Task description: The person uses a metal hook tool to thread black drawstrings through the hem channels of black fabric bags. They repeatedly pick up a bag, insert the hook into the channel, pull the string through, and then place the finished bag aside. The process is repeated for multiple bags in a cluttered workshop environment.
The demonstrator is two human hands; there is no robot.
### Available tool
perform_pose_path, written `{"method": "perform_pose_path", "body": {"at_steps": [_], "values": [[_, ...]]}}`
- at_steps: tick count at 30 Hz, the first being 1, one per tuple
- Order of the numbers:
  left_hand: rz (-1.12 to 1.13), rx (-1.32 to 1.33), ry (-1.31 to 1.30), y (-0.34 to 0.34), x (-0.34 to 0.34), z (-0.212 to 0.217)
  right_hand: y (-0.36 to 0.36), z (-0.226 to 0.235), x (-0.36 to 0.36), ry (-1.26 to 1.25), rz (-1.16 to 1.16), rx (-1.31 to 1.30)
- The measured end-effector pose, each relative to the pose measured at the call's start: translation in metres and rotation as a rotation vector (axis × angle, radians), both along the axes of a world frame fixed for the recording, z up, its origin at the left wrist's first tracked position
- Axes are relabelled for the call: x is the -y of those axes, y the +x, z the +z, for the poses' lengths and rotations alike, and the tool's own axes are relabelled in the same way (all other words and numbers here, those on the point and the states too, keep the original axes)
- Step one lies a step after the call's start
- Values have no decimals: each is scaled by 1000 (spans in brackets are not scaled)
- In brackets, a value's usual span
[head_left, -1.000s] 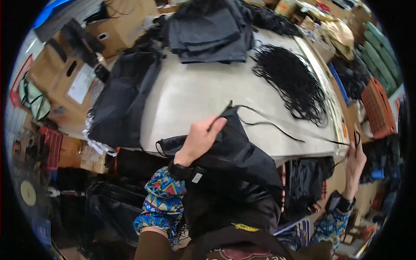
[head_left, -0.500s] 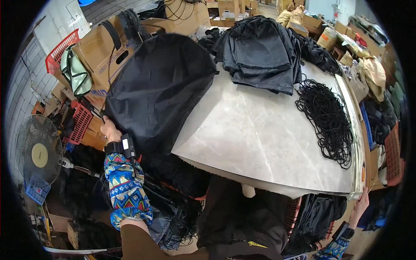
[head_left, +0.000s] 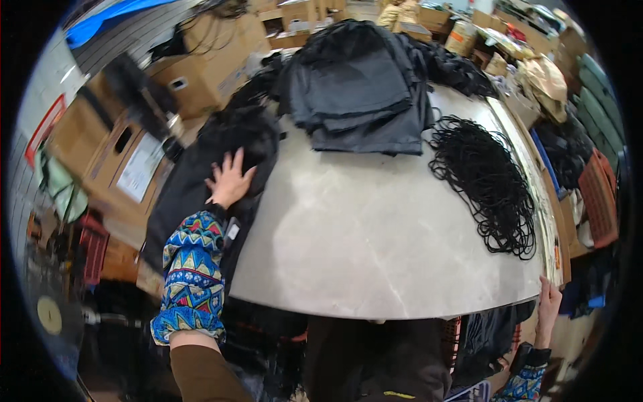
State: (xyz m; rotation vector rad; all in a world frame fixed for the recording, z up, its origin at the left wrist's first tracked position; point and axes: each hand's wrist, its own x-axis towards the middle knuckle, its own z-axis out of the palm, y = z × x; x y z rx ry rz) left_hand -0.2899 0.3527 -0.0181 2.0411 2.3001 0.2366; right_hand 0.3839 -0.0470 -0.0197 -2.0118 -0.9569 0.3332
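the left hand (head_left: 232, 182) lies palm down on the black fabric pile (head_left: 191, 191) that runs along the left edge of the table (head_left: 382, 234), its fingers spread wide and gripping nothing. the right hand (head_left: 549, 301) is at the near right corner, well apart from the pile; whether its fingers pinch a cord, touch the table's edge or hold nothing, i cannot tell.

for pressing the cloth flat, a broad palm seems right: spread the pressure evenly, stroke from the middle outward, and avoid dragging the top layer askew or pushing the pile past the table's left edge. keeping it clear of the black cord bundle (head_left: 482, 181) near the right edge and the folded black stack (head_left: 355, 87) toward the far edge should prevent snagging.

the left sleeve (head_left: 194, 275) covers part of the pile, and the cloth hides the table's left edge. black on black, the layers cannot be counted nor folds told from seams. the right forearm is cut off at the rim, and below the near edge everything is dim.
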Motion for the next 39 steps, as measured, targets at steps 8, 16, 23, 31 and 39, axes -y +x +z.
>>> {"method": "perform_pose_path", "body": {"at_steps": [8, 16, 23, 31, 39], "values": [[-192, 21, 344, -82, -196, -127, -49, 45, -33, -234, -54, 143], [-472, 546, -466, -67, -150, -24, -113, 18, -105, -252, 293, 258], [-653, 181, 224, 70, 58, 112, -163, 31, -92, -237, 800, 82], [-1279, 1033, -71, 327, 245, 43, -167, 68, -47, -6, 1003, -50], [-1011, 834, -502, 280, 233, 42, -47, 61, -36, 66, 94, 443]]}}
